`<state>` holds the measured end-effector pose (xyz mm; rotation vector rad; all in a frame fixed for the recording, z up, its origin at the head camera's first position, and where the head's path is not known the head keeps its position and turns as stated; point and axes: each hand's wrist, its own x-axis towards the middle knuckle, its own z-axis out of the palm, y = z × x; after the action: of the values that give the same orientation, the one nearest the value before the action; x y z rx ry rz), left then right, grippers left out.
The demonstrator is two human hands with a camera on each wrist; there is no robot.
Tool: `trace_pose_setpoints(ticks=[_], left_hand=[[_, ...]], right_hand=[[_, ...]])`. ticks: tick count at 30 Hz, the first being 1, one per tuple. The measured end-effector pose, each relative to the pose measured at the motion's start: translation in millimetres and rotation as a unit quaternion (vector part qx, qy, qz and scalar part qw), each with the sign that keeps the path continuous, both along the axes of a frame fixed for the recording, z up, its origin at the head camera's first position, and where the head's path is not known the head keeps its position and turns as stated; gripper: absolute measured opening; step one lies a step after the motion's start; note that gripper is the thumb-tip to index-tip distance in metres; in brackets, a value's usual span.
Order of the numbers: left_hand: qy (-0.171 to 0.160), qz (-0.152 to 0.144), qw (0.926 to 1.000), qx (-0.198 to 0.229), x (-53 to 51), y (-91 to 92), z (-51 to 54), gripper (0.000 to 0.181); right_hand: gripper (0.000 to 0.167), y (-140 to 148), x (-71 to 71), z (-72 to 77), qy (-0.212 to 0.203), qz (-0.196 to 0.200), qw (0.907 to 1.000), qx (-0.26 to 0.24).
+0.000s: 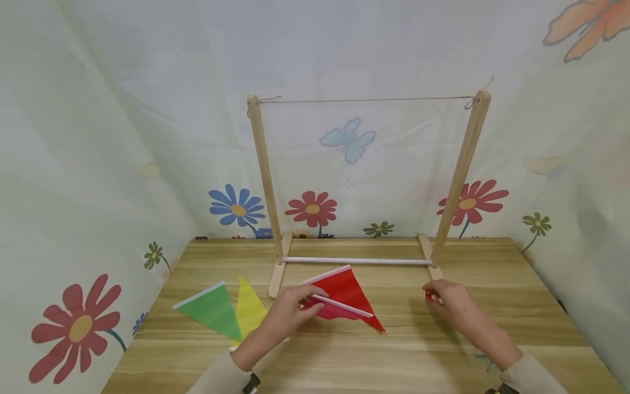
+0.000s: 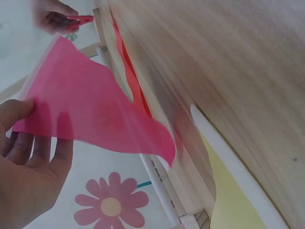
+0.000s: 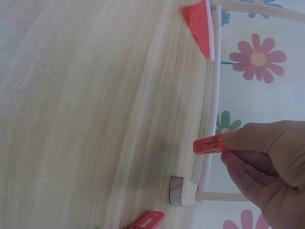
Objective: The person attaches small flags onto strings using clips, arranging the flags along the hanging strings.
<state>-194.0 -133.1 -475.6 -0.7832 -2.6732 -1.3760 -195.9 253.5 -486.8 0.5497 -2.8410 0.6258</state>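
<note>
My left hand (image 1: 289,313) pinches a pink triangular pennant (image 2: 86,95) by one end of its white-banded edge, lifted off the table. Behind it lies a red pennant (image 1: 353,287), partly covered by the pink one in the head view. Between thumb and fingertips, my right hand (image 1: 455,303) holds a small red clothespin (image 3: 209,144) above the table, close to the right foot of a wooden stand. A second red clothespin (image 3: 148,220) rests on the table, cut off by the frame. Left of my left hand lie a green pennant (image 1: 211,311) and a yellow pennant (image 1: 250,306), overlapping.
At the back of the table (image 1: 394,355) stands the wooden stand (image 1: 266,175), two posts joined low down by a white rod (image 1: 359,261). A thin string (image 1: 364,100) spans the post tops. Flower-printed cloth (image 1: 147,109) hangs behind and at both sides.
</note>
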Motion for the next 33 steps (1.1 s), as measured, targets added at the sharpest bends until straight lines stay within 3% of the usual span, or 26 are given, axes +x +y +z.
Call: trace_pose_setpoints(ticks=[4, 11, 26, 33], left_hand=[[-0.006, -0.008, 0.9999, 0.004, 0.5, 1.0, -1.4, 0.019], [-0.016, 0.014, 0.9997, 0.014, 2.3, 3.7, -0.2, 0.026], [-0.030, 0.023, 0.9980, 0.050, -1.0, 6.4, 6.0, 0.027], [-0.014, 0.034, 0.9966, 0.073, -3.5, 10.4, 10.6, 0.023]], right_hand=[[0.028, -1.2, 0.2, -1.3, -0.013, -0.005, 0.9999, -0.001], [0.036, -3.9, 0.3, -0.2, -0.049, -0.018, 0.9986, -0.010], [0.029, -9.2, -2.4, 7.1, -0.001, 0.004, 0.9992, -0.039], [0.035, -10.2, -5.6, 14.9, 0.015, 0.030, 0.9954, -0.090]])
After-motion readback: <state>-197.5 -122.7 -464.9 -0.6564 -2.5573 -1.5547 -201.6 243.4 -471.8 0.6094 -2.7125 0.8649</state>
